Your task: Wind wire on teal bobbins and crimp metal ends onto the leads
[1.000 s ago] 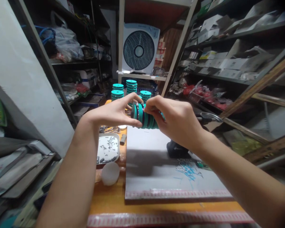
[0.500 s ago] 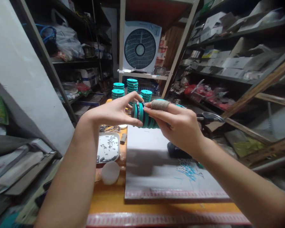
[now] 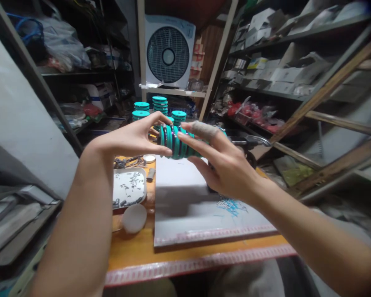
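Observation:
A sideways stack of teal spools (image 3: 176, 142) is held up above the table between both hands. My left hand (image 3: 131, 138) grips the stack's left end with thumb and fingers curled round it. My right hand (image 3: 222, 165) has its fingers stretched out along the right side of the stack, with a taped index finger lying over the top. More teal spool stacks (image 3: 156, 109) stand upright at the far end of the table.
A grey mat (image 3: 191, 202) lies on the orange table (image 3: 136, 251). A white tray of small metal parts (image 3: 128, 187) and a white round lid (image 3: 134, 218) sit at its left. Cluttered shelves line both sides, and a box fan (image 3: 168, 51) stands behind.
My right hand went from a closed grip on the spools to stretched fingers alongside them. The view shifted, with the table sliding left and down.

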Demonstrator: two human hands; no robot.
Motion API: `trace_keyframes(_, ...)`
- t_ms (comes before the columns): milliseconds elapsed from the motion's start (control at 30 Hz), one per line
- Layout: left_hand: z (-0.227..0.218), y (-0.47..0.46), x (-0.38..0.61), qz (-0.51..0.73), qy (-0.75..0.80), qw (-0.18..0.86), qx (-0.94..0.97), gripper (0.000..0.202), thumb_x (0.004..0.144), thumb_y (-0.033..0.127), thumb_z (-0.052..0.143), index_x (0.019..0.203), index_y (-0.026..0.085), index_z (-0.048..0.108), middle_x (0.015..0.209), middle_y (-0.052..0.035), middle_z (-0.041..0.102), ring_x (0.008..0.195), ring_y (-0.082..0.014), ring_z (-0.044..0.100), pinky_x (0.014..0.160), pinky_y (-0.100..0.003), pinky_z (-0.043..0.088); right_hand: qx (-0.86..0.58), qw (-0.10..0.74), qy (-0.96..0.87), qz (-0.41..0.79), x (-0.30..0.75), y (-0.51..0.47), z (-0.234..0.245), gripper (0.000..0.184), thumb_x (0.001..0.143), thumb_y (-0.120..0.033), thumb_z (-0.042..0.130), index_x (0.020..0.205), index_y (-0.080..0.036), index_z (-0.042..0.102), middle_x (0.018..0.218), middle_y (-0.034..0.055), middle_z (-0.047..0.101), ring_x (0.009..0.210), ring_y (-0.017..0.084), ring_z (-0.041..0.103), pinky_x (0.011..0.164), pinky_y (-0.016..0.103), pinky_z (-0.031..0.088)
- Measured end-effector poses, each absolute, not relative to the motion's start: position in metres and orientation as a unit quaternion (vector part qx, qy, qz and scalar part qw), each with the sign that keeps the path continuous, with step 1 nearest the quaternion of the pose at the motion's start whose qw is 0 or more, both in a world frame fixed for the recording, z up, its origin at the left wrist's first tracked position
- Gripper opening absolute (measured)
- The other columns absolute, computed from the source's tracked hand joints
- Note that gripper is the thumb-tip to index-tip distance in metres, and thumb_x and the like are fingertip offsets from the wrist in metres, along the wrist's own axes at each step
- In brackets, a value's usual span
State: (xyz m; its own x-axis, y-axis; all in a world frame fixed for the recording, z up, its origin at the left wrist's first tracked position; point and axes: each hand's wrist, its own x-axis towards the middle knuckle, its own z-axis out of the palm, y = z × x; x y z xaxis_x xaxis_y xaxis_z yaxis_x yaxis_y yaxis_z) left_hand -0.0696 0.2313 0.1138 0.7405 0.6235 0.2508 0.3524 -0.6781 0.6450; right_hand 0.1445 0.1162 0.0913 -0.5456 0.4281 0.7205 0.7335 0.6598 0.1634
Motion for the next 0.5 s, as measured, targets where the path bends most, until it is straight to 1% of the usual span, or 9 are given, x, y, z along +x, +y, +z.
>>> trace_keyframes(33, 0.114, 0.231, -0.069, 0.230, 0.281, 0.288, 0.886, 0.066, 0.066, 0.043, 0.077, 0.122, 0.026, 0.047, 0.106, -0.0058, 0.059, 0.097, -0.0275, 0.059, 0.073, -0.036, 0.049, -0.358, 0.339, -0.846, -0.204, 0.150, 0.105, 0.089, 0.032, 0.093, -0.013, 0.050, 0.122, -0.018, 0.060, 0.126, 0.0141, 0.058, 0.118, 0.025, 0.054, 0.099, 0.043, 0.048)
trace_keyframes(100, 0.116, 0.228, -0.069, 0.223, 0.294, 0.284, 0.885, 0.068, 0.067, 0.044, 0.077, 0.124, 0.025, 0.047, 0.104, -0.0060, 0.060, 0.096, -0.0270, 0.058, 0.073, -0.036, 0.048, -0.415, 0.306, -0.846, -0.137, 0.167, 0.084, 0.076, 0.020, 0.092, -0.014, 0.054, 0.106, -0.019, 0.067, 0.104, 0.0098, 0.065, 0.096, 0.021, 0.062, 0.082, 0.034, 0.054)
trace_keyframes(133, 0.117, 0.227, -0.069, 0.221, 0.299, 0.284, 0.884, 0.068, 0.068, 0.044, 0.077, 0.125, 0.024, 0.046, 0.103, -0.0057, 0.060, 0.095, -0.0265, 0.058, 0.073, -0.036, 0.048, -0.451, 0.261, -0.847, -0.102, 0.176, 0.076, 0.067, 0.016, 0.091, -0.015, 0.055, 0.098, -0.020, 0.069, 0.093, 0.0075, 0.065, 0.086, 0.019, 0.063, 0.073, 0.031, 0.053)
trace_keyframes(167, 0.117, 0.226, -0.069, 0.218, 0.302, 0.287, 0.882, 0.067, 0.069, 0.044, 0.076, 0.126, 0.024, 0.046, 0.102, -0.0053, 0.061, 0.093, -0.0258, 0.059, 0.073, -0.036, 0.048, -0.488, 0.206, -0.844, -0.079, 0.187, 0.070, 0.056, 0.016, 0.091, -0.014, 0.056, 0.091, -0.020, 0.071, 0.087, 0.0062, 0.064, 0.081, 0.019, 0.061, 0.068, 0.030, 0.052)
trace_keyframes(233, 0.119, 0.224, -0.070, 0.212, 0.306, 0.297, 0.879, 0.066, 0.071, 0.044, 0.075, 0.127, 0.024, 0.045, 0.098, -0.0044, 0.062, 0.089, -0.0242, 0.059, 0.070, -0.035, 0.048, -0.539, 0.126, -0.830, -0.061, 0.206, 0.066, 0.030, 0.017, 0.088, -0.011, 0.059, 0.085, -0.021, 0.073, 0.082, 0.0060, 0.062, 0.081, 0.021, 0.059, 0.067, 0.031, 0.050)
trace_keyframes(267, 0.119, 0.224, -0.070, 0.211, 0.307, 0.301, 0.878, 0.066, 0.072, 0.043, 0.075, 0.127, 0.024, 0.044, 0.098, -0.0043, 0.062, 0.087, -0.0234, 0.059, 0.069, -0.035, 0.048, -0.556, 0.107, -0.822, -0.058, 0.215, 0.066, 0.018, 0.019, 0.087, -0.009, 0.060, 0.086, -0.022, 0.074, 0.081, 0.0063, 0.062, 0.081, 0.021, 0.059, 0.068, 0.032, 0.049)
trace_keyframes(300, 0.119, 0.223, -0.069, 0.211, 0.306, 0.306, 0.876, 0.066, 0.072, 0.043, 0.075, 0.127, 0.024, 0.044, 0.097, -0.0043, 0.062, 0.085, -0.0227, 0.060, 0.068, -0.034, 0.049, -0.565, 0.103, -0.817, -0.052, 0.221, 0.066, 0.007, 0.020, 0.087, -0.009, 0.060, 0.088, -0.022, 0.075, 0.082, 0.0067, 0.062, 0.082, 0.022, 0.058, 0.068, 0.032, 0.050)
trace_keyframes(367, 0.119, 0.223, -0.069, 0.209, 0.306, 0.319, 0.872, 0.065, 0.073, 0.042, 0.075, 0.127, 0.024, 0.044, 0.099, -0.0047, 0.064, 0.084, -0.0224, 0.061, 0.067, -0.034, 0.049, -0.572, 0.118, -0.811, -0.039, 0.229, 0.069, -0.010, 0.022, 0.088, -0.010, 0.059, 0.093, -0.023, 0.075, 0.084, 0.0071, 0.061, 0.082, 0.021, 0.058, 0.070, 0.032, 0.050)
trace_keyframes(500, 0.118, 0.224, -0.068, 0.203, 0.304, 0.331, 0.870, 0.066, 0.074, 0.044, 0.074, 0.128, 0.025, 0.042, 0.106, -0.0051, 0.065, 0.094, -0.0256, 0.062, 0.075, -0.038, 0.051, -0.543, 0.154, -0.825, -0.034, 0.229, 0.070, -0.020, 0.024, 0.091, -0.008, 0.052, 0.090, -0.019, 0.074, 0.084, 0.0077, 0.060, 0.085, 0.021, 0.056, 0.072, 0.031, 0.050)
